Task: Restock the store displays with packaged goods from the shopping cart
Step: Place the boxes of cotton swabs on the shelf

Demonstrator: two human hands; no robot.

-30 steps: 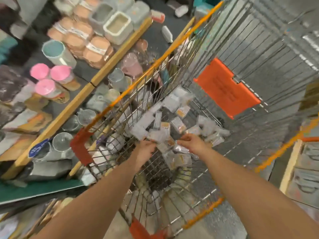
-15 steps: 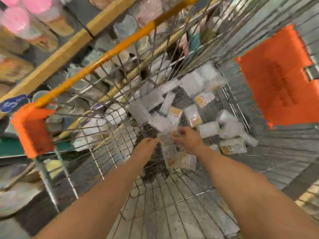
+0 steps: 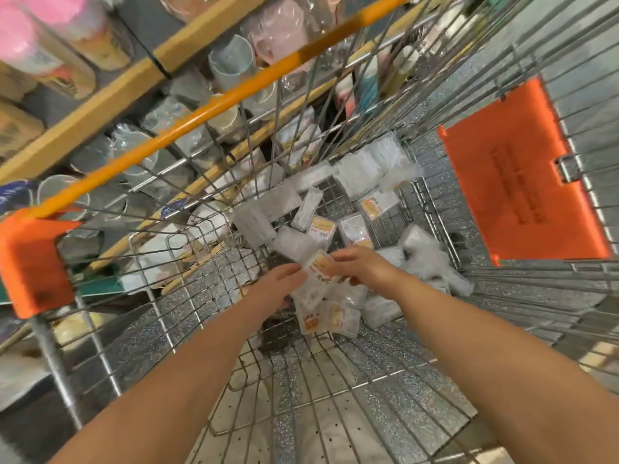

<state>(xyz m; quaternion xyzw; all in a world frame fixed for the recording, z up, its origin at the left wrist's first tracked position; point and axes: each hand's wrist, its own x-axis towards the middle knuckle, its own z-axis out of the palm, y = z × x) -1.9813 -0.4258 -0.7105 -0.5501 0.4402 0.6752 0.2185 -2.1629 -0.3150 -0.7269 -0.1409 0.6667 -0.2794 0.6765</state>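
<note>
Both hands (image 3: 363,267) pinching packet (image 3: 318,267), cart wires (image 3: 187,209) around

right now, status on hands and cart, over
Both hands down in the shopping cart. Left hand and right hand each have a grip on one clear packet. More packets loose beneath. Nothing blocking.

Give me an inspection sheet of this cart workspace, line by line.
Surface: wire floor of the shopping cart, speckled store floor showing through.
Job's things: clear packets scattered in the cart; one labelled packet raised between both hands.
Clutter: orange flap on the cart's wall.
Grippers: left hand and right hand both hold the labelled packet.
Cables: nothing seen.
Surroundings: wooden-edged shelves with cups and wrapped containers to the left.
</note>
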